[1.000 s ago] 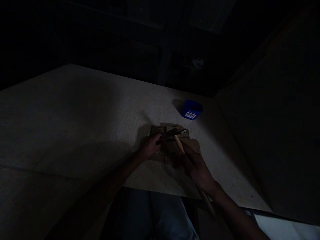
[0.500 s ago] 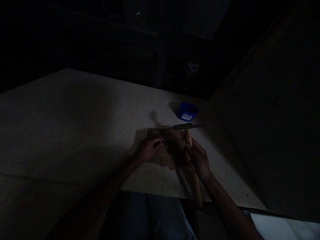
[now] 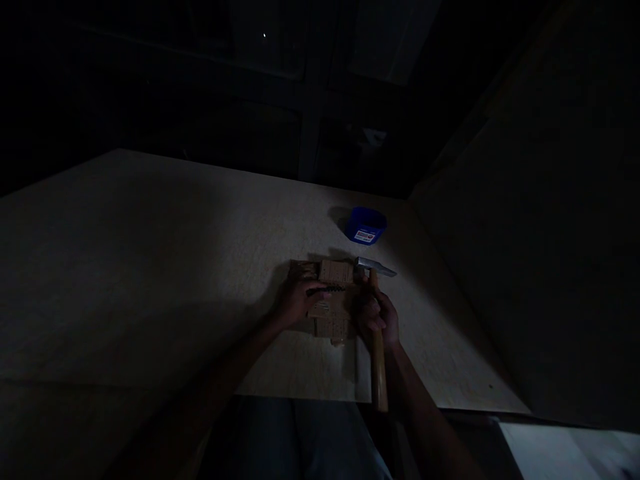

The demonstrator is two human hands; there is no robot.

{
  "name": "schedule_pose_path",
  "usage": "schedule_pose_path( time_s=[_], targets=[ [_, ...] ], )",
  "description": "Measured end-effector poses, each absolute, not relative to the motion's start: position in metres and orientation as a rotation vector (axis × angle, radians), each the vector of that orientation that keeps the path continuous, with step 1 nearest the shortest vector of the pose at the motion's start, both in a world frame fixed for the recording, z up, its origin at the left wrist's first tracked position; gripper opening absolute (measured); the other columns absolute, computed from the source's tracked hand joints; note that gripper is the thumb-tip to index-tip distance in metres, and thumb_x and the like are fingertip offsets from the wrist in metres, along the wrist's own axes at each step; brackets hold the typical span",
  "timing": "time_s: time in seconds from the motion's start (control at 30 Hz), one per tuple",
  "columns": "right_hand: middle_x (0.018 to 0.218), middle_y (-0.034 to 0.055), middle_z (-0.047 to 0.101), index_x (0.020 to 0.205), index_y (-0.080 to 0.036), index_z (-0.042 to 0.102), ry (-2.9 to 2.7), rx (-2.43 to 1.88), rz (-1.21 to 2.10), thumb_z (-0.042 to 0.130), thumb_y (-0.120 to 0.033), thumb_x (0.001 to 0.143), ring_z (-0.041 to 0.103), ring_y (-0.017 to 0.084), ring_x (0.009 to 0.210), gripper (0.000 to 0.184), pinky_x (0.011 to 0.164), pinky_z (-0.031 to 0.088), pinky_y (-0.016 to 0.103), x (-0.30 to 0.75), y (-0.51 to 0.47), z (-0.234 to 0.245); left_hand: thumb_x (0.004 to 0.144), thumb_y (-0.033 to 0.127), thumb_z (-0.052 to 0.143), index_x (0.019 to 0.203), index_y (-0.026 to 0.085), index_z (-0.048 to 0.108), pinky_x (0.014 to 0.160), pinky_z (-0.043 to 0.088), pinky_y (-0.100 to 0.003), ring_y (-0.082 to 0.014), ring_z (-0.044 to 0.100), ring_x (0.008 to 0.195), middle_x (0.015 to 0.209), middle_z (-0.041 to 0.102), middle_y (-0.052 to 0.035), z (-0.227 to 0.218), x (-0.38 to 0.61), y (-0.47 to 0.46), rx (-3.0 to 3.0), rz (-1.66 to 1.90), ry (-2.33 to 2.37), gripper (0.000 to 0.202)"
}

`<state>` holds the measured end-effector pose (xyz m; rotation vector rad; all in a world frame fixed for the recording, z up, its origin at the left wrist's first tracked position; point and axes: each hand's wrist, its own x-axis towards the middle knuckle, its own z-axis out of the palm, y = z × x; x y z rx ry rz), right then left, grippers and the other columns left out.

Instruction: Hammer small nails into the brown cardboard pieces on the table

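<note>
Beyond cardboard pile [image 3: 336,270]: blue tub [image 3: 353,230], label [image 3: 365,237] txt illegible. Pale tabletop [image 3: 200,227], dark rm [image 3: 200,100]. L hand [image 3: 294,301] pinches spiral rod [image 3: 336,289] over pile; R hand [image 3: 380,313] grips hammer [image 3: 380,377] beside.

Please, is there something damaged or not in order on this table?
Yes: the brown pieces by the left hand lie unevenly, edges out of line, and a small scrap juts out at the near side. Too dark to judge damage.

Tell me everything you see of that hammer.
The hammer has a grey, metal-looking head, blunt at one end, tapering at the other, on a light brown handle that looks wooden. The right hand grips it just below the head, on the near side of the blue tub. Its handle points toward the person's lap.
</note>
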<state>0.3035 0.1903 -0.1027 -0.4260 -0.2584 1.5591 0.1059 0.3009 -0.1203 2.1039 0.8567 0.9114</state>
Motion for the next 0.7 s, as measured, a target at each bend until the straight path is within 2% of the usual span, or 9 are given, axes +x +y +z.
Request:
schedule_pose_path(
  time_s=[0.27,0.43,0.53,0.7],
  targets=[
    [0.055,-0.0132,0.042,0.111,-0.018,0.059,-0.273,-0.438,1.605,0.057,-0.025,0.093,0.018,0.000,0.031,0.019,0.029,0.025,0.008,0.3026,0.1920,-0.1033,0.085,0.033,0.072,0.090,0.024,0.080,0.082,0.052,-0.033,-0.0190,0.067,0.088,0.089,0.074,-0.0034,-0.1180,0.1061,0.3036,2.062,0.854,0.872,0.012],
    [0.054,-0.0142,0.037,0.110,-0.019,0.058,-0.306,-0.476,1.560,0.059,-0.023,0.091,0.011,0.000,0.032,0.020,0.029,0.021,0.007,0.2994,0.1917,-0.0987,0.084,0.036,0.072,0.085,0.023,0.079,0.078,0.053,-0.032,-0.0185,0.067,0.083,0.085,0.073,-0.0033,-0.1164,0.1066,0.3036,2.056,0.839,0.933,0.015],
    [0.054,-0.0143,0.037,0.110,-0.017,0.059,-0.278,-0.474,1.565,0.061,-0.023,0.089,0.011,0.000,0.032,0.022,0.029,0.021,0.007,0.2999,0.1927,-0.1001,0.084,0.039,0.072,0.088,0.023,0.078,0.076,0.053,-0.030,-0.0181,0.067,0.083,0.086,0.074,-0.0027,-0.1183,0.1059,0.3036,1.997,0.819,0.941,0.018],
    [0.053,-0.0145,0.036,0.111,-0.018,0.059,-0.279,-0.458,1.577,0.058,-0.024,0.091,0.011,0.001,0.032,0.021,0.029,0.021,0.008,0.3031,0.1925,-0.1028,0.078,0.039,0.077,0.092,0.022,0.077,0.083,0.054,-0.031,-0.0195,0.068,0.091,0.094,0.075,-0.0039,-0.1227,0.1037,0.3073,1.928,0.847,0.867,0.022]
  ],
)
